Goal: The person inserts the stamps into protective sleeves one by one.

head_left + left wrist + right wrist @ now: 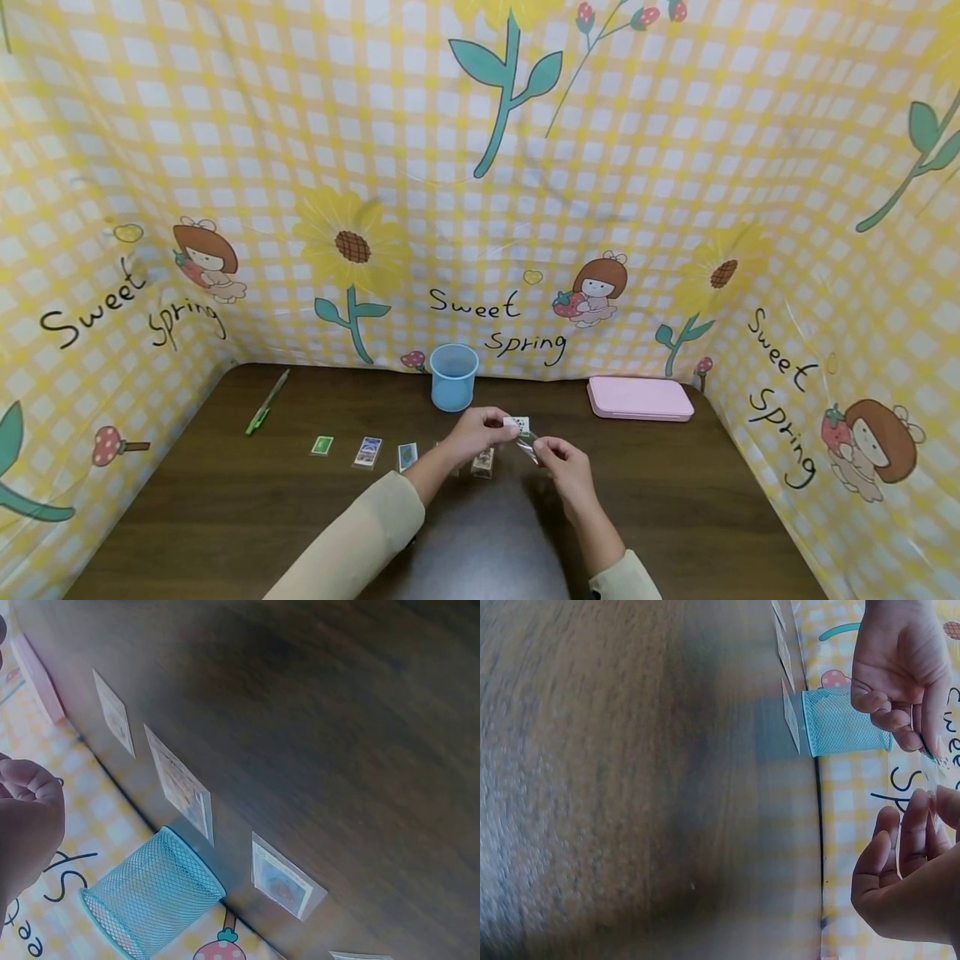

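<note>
My left hand (480, 431) pinches a small white card (517, 422) with dark marks, held above the table. Hanging just below the card is a clear plastic sleeve (527, 451), and my right hand (567, 471) pinches its lower end between thumb and fingers. Whether the card sits partly inside the sleeve cannot be told. In the right wrist view, the left hand (900, 671) is above the right hand (907, 877), with the clear sleeve (931, 778) stretched between them. Below the hands, a brownish sleeved card (483, 462) lies on the table.
Leftward in a row lie a blue card (407, 456), a purple-blue card (368, 452) and a green card (322, 446); the left wrist partly covers another. A blue mesh pen holder (453, 383) stands behind, a pink case (641, 398) back right, a green pen (267, 403) far left.
</note>
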Available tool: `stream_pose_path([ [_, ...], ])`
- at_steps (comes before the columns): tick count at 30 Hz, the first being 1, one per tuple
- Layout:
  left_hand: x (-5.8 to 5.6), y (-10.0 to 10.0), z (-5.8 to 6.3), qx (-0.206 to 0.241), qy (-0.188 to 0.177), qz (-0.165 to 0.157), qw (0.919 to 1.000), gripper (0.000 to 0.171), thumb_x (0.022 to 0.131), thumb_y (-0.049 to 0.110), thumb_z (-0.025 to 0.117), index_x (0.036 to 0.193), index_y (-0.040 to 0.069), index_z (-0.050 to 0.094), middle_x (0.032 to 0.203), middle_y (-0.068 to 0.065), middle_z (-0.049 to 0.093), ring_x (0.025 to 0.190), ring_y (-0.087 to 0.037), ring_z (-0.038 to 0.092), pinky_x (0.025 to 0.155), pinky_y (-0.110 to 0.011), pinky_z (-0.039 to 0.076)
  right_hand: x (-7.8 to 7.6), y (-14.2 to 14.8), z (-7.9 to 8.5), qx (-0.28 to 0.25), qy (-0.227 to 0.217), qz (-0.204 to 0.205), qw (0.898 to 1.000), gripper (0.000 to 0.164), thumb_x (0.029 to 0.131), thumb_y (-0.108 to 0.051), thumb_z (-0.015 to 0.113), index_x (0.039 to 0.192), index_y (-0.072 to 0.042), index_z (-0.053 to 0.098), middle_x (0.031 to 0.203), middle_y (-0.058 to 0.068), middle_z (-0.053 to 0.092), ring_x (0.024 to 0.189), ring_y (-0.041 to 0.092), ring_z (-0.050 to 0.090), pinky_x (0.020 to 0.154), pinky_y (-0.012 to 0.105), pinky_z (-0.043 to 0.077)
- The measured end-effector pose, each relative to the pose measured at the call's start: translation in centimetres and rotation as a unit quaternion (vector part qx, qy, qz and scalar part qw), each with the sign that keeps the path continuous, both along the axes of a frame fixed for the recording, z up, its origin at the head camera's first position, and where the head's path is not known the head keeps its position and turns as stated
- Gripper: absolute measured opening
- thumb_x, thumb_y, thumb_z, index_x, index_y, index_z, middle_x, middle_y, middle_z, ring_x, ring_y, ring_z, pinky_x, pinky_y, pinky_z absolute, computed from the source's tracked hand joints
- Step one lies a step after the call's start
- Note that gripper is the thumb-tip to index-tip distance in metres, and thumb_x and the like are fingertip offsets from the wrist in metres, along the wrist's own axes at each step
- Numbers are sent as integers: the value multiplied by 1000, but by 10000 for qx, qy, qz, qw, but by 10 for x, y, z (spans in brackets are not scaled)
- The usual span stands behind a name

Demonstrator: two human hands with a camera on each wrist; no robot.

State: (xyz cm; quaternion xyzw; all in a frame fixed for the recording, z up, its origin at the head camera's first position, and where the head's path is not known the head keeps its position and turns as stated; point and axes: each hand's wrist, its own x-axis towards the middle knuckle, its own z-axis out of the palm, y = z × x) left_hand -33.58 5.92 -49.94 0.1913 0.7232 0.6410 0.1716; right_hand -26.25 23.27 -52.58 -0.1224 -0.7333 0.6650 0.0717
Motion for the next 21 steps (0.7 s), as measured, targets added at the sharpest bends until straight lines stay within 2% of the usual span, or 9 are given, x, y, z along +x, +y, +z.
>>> stream_pose_path([
  [4, -7, 0, -11, -63, -17, 50, 10000, 19, 85, 14, 70, 94, -2, 66, 71, 1, 58, 59, -13, 56, 62, -38, 51, -2, -1, -2, 28, -8, 32, 10000, 29, 88, -20, 67, 100, 5, 65, 74, -3, 60, 72, 11, 55, 66, 30, 46],
  [10, -10, -3, -14, -88, 88, -97, 9999, 20, 85, 13, 70, 95, -4, 66, 74, 1, 60, 61, -17, 57, 60, -36, 51, -3, -1, -4, 54, -7, 54, 10000, 31, 88, -22, 67, 101, 6, 64, 74, -3, 60, 72, 10, 55, 67, 30, 46],
  [14, -11, -5, -16, -177, 167, -159, 9996, 20, 84, 13, 71, 95, -3, 66, 77, 0, 61, 63, -20, 58, 63, -41, 53, -3, -2, -3, 42, -36, 37, 10000, 30, 88, -21, 68, 101, 6, 64, 74, -3, 61, 72, 11, 56, 65, 29, 45],
  [17, -11, -6, -16, -315, 184, -164, 9992, 20, 83, 16, 72, 96, 0, 67, 77, 0, 61, 67, -26, 60, 67, -47, 52, -3, -2, 0, 23, -77, 67, 9999, 30, 88, -21, 67, 102, 5, 64, 75, -4, 61, 72, 10, 56, 65, 28, 45],
  [21, -11, -7, -17, -407, 174, -222, 9988, 20, 83, 17, 72, 95, 2, 68, 75, 1, 61, 75, -36, 60, 69, -48, 52, -2, -2, 4, -69, -155, 137, 9998, 28, 89, -19, 66, 102, 6, 64, 75, -4, 61, 72, 10, 55, 66, 30, 45],
])
